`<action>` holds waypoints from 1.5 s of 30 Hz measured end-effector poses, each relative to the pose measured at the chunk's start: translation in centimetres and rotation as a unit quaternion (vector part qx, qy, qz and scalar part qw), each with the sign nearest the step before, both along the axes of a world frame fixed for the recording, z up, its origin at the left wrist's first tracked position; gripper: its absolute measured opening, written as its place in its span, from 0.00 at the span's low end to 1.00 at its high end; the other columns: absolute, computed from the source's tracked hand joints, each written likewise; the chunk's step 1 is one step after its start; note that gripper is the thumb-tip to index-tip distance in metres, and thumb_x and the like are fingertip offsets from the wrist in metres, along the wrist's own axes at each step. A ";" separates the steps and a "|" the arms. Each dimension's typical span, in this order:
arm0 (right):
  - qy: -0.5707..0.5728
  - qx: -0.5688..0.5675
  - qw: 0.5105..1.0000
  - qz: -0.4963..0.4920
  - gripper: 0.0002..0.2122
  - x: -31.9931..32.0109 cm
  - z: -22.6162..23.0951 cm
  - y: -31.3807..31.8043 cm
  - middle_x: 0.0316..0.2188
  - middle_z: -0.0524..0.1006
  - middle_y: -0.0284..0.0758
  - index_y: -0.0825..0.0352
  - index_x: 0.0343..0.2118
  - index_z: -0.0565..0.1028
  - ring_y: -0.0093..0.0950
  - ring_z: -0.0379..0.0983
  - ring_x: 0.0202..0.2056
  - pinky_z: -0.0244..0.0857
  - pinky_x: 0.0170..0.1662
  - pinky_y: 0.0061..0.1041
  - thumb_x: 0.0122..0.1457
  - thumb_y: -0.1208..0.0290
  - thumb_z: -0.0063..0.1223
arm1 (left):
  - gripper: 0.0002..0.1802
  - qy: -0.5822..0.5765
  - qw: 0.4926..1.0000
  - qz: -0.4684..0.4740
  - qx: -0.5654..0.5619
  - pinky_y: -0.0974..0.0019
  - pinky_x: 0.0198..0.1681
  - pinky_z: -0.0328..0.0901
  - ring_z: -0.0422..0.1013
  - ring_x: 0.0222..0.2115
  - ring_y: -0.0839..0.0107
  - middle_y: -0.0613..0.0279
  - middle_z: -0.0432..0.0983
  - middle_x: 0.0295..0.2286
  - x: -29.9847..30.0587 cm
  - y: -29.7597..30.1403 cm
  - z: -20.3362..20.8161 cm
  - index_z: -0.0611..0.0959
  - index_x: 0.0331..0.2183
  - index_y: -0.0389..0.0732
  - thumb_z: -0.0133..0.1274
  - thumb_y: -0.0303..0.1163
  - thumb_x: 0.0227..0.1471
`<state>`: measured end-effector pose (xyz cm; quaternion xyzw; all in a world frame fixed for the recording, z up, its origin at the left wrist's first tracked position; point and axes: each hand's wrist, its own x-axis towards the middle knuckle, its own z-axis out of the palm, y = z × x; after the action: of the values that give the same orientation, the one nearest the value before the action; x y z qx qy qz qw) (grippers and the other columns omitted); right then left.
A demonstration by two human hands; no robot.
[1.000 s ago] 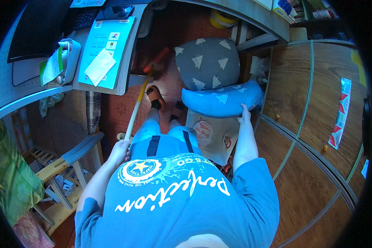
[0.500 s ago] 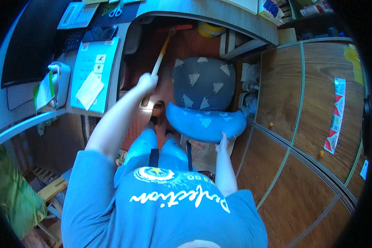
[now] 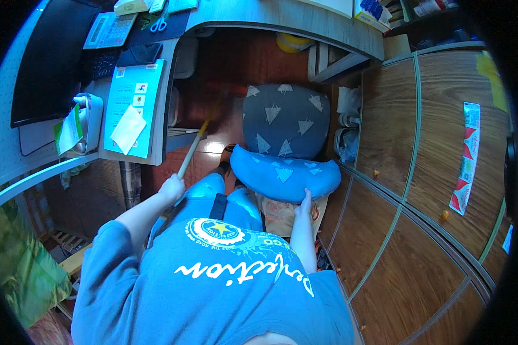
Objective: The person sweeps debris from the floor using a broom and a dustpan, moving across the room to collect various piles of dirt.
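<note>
My left hand [image 3: 171, 189] is closed round a long pale pole [image 3: 193, 154], which slants forward over the floor to a yellow section. At its far end a reddish head is smeared by motion; I cannot tell a broom from a mop. My right hand [image 3: 304, 206] grips the near edge of the chair's backrest [image 3: 276, 175], thumb on the edge, other fingers partly hidden. The chair has a dark grey seat [image 3: 282, 123] with pale triangles, and its backrest leans toward me.
A desk [image 3: 236, 18] curves round the left and far sides. It holds a monitor [image 3: 49, 66], a calculator [image 3: 110, 30], scissors [image 3: 159, 23] and a blue folder [image 3: 133, 103]. Wooden cabinet doors [image 3: 385, 118] stand at the right. A yellow round object [image 3: 292, 43] lies under the desk.
My left hand has drawn the pole back toward my body, and its head has come nearer from beneath the desk. My right hand stays on the backrest, which has barely moved.
</note>
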<state>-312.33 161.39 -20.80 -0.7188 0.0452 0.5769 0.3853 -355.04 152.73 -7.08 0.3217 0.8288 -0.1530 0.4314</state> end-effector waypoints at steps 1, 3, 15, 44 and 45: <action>0.005 -0.017 1.000 -0.008 0.31 -0.4 0.6 -0.1 0.47 0.61 0.39 0.60 0.51 0.55 0.39 0.62 0.45 0.63 0.39 0.47 0.43 0.65 0.54 | 0.18 -0.003 1.000 0.002 0.002 0.54 0.36 0.63 0.69 0.32 0.49 0.42 0.72 0.30 -0.3 -1.0 1.9 0.70 0.35 0.32 0.42 0.38 0.48; 0.003 -0.038 0.999 -0.023 0.31 -1.0 2.1 -0.5 0.47 0.62 0.39 0.61 0.51 0.55 0.39 0.62 0.45 0.63 0.39 0.47 0.42 0.65 0.55 | 0.17 -0.034 0.999 0.041 0.001 0.57 0.33 0.64 0.71 0.29 0.54 0.45 0.73 0.27 -1.4 -1.4 6.0 0.72 0.33 0.31 0.47 0.37 0.46; -0.009 -0.036 0.998 -0.050 0.29 -0.9 2.1 -3.5 0.46 0.64 0.40 0.60 0.49 0.59 0.39 0.62 0.45 0.62 0.40 0.46 0.41 0.65 0.55 | 0.24 -0.042 0.989 0.108 0.088 0.52 0.36 0.62 0.68 0.33 0.45 0.39 0.71 0.28 -3.4 3.9 -1.8 0.72 0.31 0.31 0.34 0.44 0.53; -0.013 0.010 0.983 0.184 0.25 -8.6 0.9 15.9 0.45 0.63 0.43 0.69 0.46 0.59 0.40 0.65 0.42 0.67 0.35 0.44 0.45 0.69 0.53 | 0.19 -0.042 0.978 0.121 -0.164 0.49 0.33 0.62 0.69 0.30 0.47 0.39 0.71 0.26 5.2 -12.4 13.4 0.65 0.32 0.34 0.38 0.44 0.51; -0.015 0.009 0.984 0.179 0.25 -9.9 1.0 15.4 0.45 0.63 0.43 0.70 0.46 0.59 0.40 0.65 0.41 0.67 0.34 0.43 0.45 0.68 0.52 | 0.20 -0.056 0.977 0.122 -0.165 0.49 0.34 0.62 0.69 0.31 0.47 0.40 0.71 0.27 5.2 -13.8 12.6 0.65 0.32 0.35 0.38 0.44 0.52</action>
<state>-322.26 176.80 -19.77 -0.7202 -0.0957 0.6262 0.2830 -349.81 138.97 5.49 0.1506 0.8000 -0.2152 0.5394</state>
